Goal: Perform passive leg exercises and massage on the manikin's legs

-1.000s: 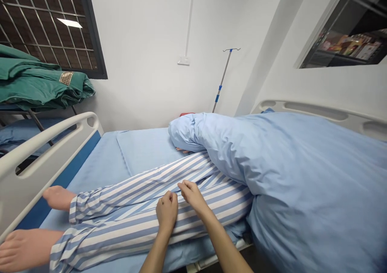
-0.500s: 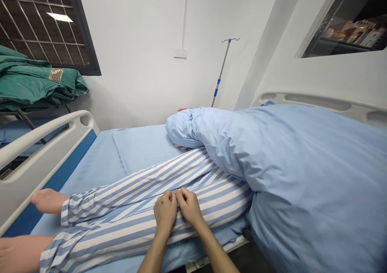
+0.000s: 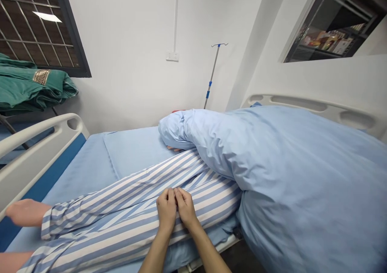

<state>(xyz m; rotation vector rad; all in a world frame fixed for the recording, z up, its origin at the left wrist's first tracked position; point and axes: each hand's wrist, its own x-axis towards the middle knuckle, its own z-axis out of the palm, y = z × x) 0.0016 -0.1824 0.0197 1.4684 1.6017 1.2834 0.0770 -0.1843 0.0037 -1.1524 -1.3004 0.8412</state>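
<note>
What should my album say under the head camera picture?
Left hand and right hand close together over striped trousers, blue quilt alongside.

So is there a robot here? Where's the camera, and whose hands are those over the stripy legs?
No robot this time! A person wears a camera on their head, and every picture comes from it, looking forward and down. That person's own left hand and right hand are bare, curled and close together. I can't see anything held, though something tiny could be hidden, and I can't tell whether they touch the cloth. Below them are striped trousers on legs lying on a bed. A bare foot pokes out at one end, and a puffy blue quilt covers the other end.
</note>
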